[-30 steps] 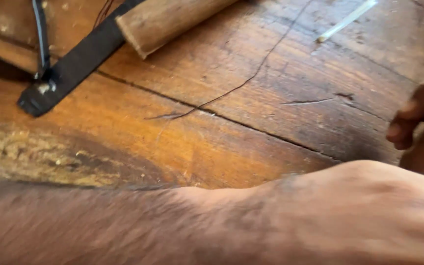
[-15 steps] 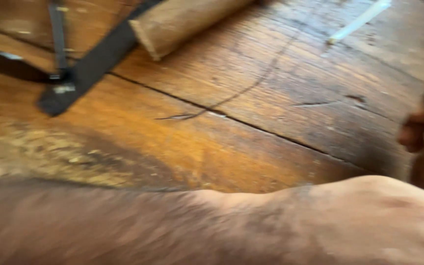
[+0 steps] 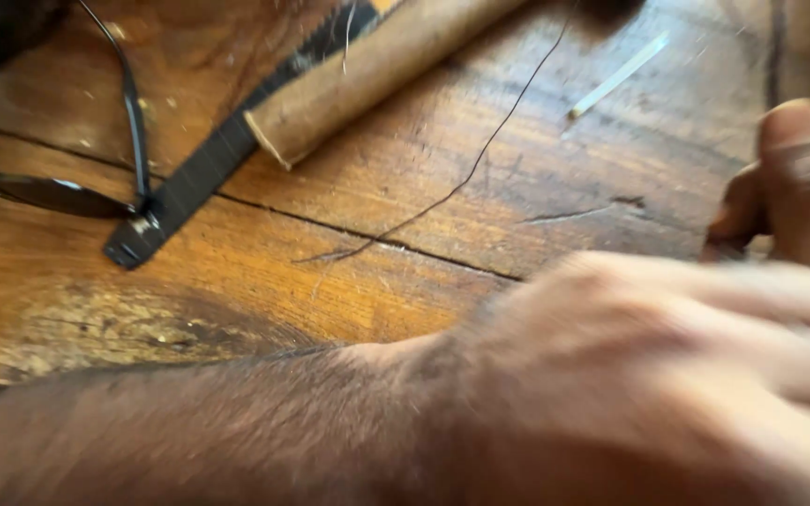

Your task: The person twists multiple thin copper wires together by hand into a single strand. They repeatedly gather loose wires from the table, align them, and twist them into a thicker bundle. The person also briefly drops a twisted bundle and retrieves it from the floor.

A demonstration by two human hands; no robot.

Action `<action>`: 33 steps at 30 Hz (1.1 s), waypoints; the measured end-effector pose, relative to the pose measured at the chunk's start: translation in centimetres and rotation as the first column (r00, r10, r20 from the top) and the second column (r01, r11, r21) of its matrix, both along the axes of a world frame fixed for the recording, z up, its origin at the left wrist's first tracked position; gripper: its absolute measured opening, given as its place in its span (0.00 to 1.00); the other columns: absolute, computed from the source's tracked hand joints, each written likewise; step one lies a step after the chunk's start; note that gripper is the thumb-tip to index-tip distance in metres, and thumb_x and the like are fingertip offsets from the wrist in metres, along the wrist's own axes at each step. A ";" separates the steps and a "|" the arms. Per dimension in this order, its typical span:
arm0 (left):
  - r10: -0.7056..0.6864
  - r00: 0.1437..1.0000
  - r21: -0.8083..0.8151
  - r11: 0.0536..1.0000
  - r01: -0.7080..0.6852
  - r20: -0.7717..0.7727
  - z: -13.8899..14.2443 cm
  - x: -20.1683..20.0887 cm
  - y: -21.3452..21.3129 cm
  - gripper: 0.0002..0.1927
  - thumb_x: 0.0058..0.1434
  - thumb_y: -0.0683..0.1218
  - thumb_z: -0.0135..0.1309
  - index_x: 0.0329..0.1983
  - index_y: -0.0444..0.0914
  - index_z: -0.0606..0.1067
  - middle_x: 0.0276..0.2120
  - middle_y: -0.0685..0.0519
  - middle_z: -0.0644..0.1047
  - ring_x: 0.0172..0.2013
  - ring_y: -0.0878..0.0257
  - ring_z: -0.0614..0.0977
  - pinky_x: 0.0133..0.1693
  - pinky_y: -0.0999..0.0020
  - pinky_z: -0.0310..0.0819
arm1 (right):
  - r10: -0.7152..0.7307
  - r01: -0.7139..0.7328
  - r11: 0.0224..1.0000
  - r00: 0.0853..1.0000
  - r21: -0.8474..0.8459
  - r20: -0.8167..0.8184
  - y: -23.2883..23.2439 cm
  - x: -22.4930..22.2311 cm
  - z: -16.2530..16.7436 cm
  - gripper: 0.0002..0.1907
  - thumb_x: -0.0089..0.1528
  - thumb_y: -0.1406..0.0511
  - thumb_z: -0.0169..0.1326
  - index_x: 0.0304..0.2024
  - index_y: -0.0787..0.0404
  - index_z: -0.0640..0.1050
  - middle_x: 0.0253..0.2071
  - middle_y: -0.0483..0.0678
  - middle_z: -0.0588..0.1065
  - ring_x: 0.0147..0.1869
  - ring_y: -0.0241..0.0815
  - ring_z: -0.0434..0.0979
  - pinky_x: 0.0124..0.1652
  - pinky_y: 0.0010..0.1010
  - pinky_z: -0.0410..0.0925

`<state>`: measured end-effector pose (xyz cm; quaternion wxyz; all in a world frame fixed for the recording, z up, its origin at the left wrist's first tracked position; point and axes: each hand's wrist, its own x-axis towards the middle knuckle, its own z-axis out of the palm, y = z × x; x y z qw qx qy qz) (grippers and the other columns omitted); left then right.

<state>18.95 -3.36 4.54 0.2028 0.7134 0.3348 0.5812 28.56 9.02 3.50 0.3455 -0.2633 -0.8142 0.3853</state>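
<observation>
On the far left of the worn wooden plank table (image 3: pixel 349 253) lie dark-lensed glasses (image 3: pixel 58 192), beside a flat black strap (image 3: pixel 199 178) and a pale wooden cylinder (image 3: pixel 377 70). A thin dark thread (image 3: pixel 461 183) runs across the planks. Nearer, the blurred left hand (image 3: pixel 667 375) reaches rightward; its grip I cannot tell. At far right, the right hand (image 3: pixel 799 187) has its fingers curled together, whether on anything is unclear.

Bare hairy left forearm, no sleeve, blurred left hand (image 3: pixel 667 375), bare right hand (image 3: pixel 799 183), no rings visible
</observation>
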 end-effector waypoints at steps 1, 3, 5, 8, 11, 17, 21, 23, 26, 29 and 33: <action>0.036 0.999 0.011 0.999 -0.036 -0.007 0.1 -0.3 0.0 0.10 0.69 0.47 0.59 0.51 0.40 0.78 0.38 0.55 0.82 0.42 0.65 0.81 0.51 0.65 0.75 | -0.004 0.004 1.000 1.000 0.002 -0.003 0.2 0.1 0.3 0.21 0.72 0.65 0.53 0.65 0.66 0.68 0.27 0.43 0.74 0.23 0.32 0.72 0.20 0.25 0.65; 0.161 0.986 0.029 0.987 -0.160 -0.034 0.4 -1.4 0.2 0.10 0.70 0.46 0.59 0.51 0.40 0.78 0.38 0.55 0.82 0.42 0.65 0.81 0.51 0.65 0.75 | -0.016 0.016 1.000 1.000 0.005 -0.007 0.6 0.5 0.9 0.21 0.72 0.65 0.53 0.65 0.66 0.68 0.26 0.43 0.74 0.23 0.32 0.72 0.20 0.25 0.65; 0.429 0.896 0.053 0.903 -0.426 -0.113 0.8 -3.2 1.0 0.10 0.70 0.46 0.59 0.51 0.40 0.78 0.38 0.55 0.82 0.41 0.65 0.81 0.52 0.65 0.75 | -0.033 0.033 0.999 0.999 0.003 0.007 0.8 1.0 1.5 0.21 0.72 0.65 0.53 0.65 0.66 0.68 0.25 0.44 0.74 0.22 0.32 0.72 0.20 0.25 0.65; 0.750 0.585 0.229 0.656 -0.719 -0.308 1.0 -7.1 1.7 0.10 0.71 0.45 0.59 0.53 0.39 0.77 0.41 0.53 0.81 0.44 0.63 0.80 0.55 0.62 0.73 | -0.048 0.048 0.999 0.998 -0.015 0.031 1.1 1.6 2.2 0.22 0.71 0.65 0.52 0.65 0.66 0.68 0.24 0.44 0.74 0.22 0.32 0.72 0.19 0.25 0.65; 0.854 0.267 0.370 0.448 -0.814 -0.447 0.4 -10.6 2.4 0.16 0.70 0.48 0.60 0.57 0.37 0.77 0.47 0.47 0.79 0.50 0.54 0.75 0.58 0.53 0.65 | -0.049 0.052 0.996 0.998 -0.069 0.032 0.9 1.8 2.7 0.22 0.71 0.65 0.52 0.66 0.66 0.68 0.23 0.44 0.74 0.22 0.33 0.73 0.19 0.25 0.65; 0.734 0.205 0.130 0.372 -0.919 -0.648 -0.9 -13.0 3.1 0.28 0.67 0.61 0.56 0.61 0.38 0.74 0.51 0.44 0.77 0.49 0.50 0.72 0.51 0.46 0.58 | -0.019 0.024 0.980 0.999 -0.197 0.031 0.1 2.1 3.4 0.25 0.67 0.62 0.53 0.65 0.62 0.69 0.18 0.44 0.73 0.18 0.32 0.69 0.16 0.24 0.61; 0.712 0.203 0.092 0.353 -0.931 -0.672 -1.1 -12.7 3.2 0.20 0.68 0.57 0.54 0.57 0.42 0.79 0.48 0.46 0.79 0.50 0.50 0.73 0.52 0.45 0.55 | 0.017 -0.018 0.978 1.000 -0.208 -0.008 0.0 2.4 3.7 0.25 0.66 0.61 0.53 0.64 0.62 0.68 0.17 0.42 0.72 0.17 0.30 0.68 0.16 0.23 0.61; 0.705 0.221 0.047 0.339 -0.940 -0.673 -1.1 -12.7 3.2 0.16 0.68 0.54 0.53 0.54 0.44 0.80 0.45 0.49 0.81 0.48 0.52 0.75 0.52 0.45 0.55 | 0.013 -0.017 0.981 1.000 -0.194 -0.025 0.1 2.5 3.7 0.24 0.66 0.61 0.53 0.63 0.62 0.69 0.16 0.42 0.72 0.17 0.29 0.67 0.16 0.23 0.60; 0.745 0.195 0.081 0.317 -0.945 -0.638 -0.9 -12.8 3.2 0.14 0.65 0.49 0.55 0.52 0.44 0.82 0.40 0.51 0.83 0.43 0.54 0.77 0.50 0.46 0.57 | 0.005 -0.012 0.982 0.999 -0.189 -0.039 0.2 2.5 3.7 0.23 0.66 0.61 0.53 0.62 0.62 0.70 0.16 0.42 0.71 0.17 0.29 0.67 0.17 0.23 0.60; 0.817 0.117 0.218 0.284 -0.934 -0.565 -0.3 -13.2 3.1 0.11 0.67 0.45 0.56 0.51 0.43 0.82 0.36 0.51 0.83 0.38 0.55 0.79 0.47 0.50 0.62 | 0.002 -0.007 0.984 0.999 -0.176 -0.032 0.2 2.4 3.7 0.22 0.66 0.61 0.53 0.62 0.61 0.70 0.15 0.41 0.71 0.17 0.28 0.67 0.17 0.23 0.60; 0.927 0.091 0.395 0.241 -0.887 -0.363 1.2 -13.4 2.2 0.11 0.72 0.42 0.56 0.55 0.37 0.80 0.39 0.48 0.82 0.40 0.53 0.81 0.43 0.56 0.73 | -0.010 0.010 0.981 1.000 -0.193 0.002 0.1 2.5 3.9 0.23 0.66 0.61 0.53 0.62 0.60 0.70 0.15 0.42 0.71 0.16 0.28 0.67 0.16 0.23 0.60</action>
